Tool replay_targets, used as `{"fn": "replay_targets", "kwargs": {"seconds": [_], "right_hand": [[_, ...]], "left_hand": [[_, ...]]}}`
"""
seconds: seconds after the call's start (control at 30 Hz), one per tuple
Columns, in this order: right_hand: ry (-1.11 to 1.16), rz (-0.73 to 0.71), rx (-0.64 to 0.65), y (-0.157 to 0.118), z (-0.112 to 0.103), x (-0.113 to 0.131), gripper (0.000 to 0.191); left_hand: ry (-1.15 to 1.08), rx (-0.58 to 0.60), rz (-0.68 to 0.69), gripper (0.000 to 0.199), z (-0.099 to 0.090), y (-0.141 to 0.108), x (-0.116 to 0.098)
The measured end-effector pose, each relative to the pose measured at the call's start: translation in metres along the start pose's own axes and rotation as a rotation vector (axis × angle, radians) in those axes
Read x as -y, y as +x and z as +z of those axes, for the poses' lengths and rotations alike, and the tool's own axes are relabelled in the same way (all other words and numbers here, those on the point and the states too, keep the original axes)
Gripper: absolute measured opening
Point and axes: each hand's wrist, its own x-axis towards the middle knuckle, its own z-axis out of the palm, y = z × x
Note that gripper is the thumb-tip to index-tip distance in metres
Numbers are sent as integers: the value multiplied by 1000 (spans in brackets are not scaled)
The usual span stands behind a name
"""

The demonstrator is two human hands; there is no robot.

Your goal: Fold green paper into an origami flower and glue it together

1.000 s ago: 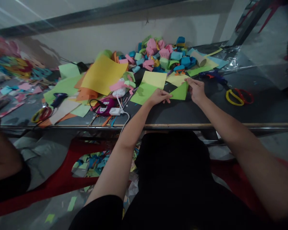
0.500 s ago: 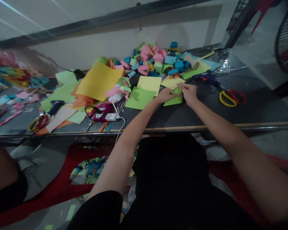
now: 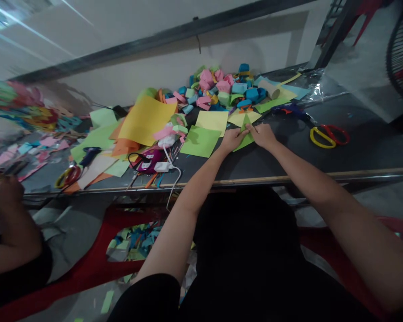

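Both my hands meet over a piece of green paper [image 3: 245, 140] above the table. My left hand [image 3: 233, 138] pinches its left side, and my right hand [image 3: 262, 134] pinches it from the right, thumbs close together. The paper looks folded, with a pointed tip rising between my fingers. Left of my hands lies a flat green square [image 3: 200, 141], partly over a pale yellow sheet [image 3: 212, 120]. Another pale yellow piece [image 3: 237, 117] lies just behind my hands.
Folded paper pieces [image 3: 223, 87] are heaped at the back. Scissors [image 3: 329, 136] lie at the right, more scissors [image 3: 68, 176] at the left. A purple power strip [image 3: 150, 162] with cables sits near the front edge. Another person's hand [image 3: 6, 191] is at far left.
My fingers have come closer together on the green paper, and its tip now stands up between them. The view has shifted slightly, and the other person's hand has come into view.
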Motion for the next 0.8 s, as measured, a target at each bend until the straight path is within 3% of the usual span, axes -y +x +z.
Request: {"fn": "replay_targets", "kwargs": {"seconds": [0.17,0.33,0.5,0.67,0.8], "right_hand": [[-57,147,-53,-2,4,6,74],[42,54,-83,-1,3,-2,72],[258,-82,21,-1,0,-11,74],[390,-26,22,-4,3,-7,73],[479,5,163,-6,-2,-2,72]], "left_hand": [[-38,-13,-2,59,-1,1,-3],[-78,-12,-58,60,-4,0,-3],[-210,-71,-128,55,-3,2,4],[-365,-23,-187,56,-2,4,9],[-442,22,-202,58,-7,2,10]]}}
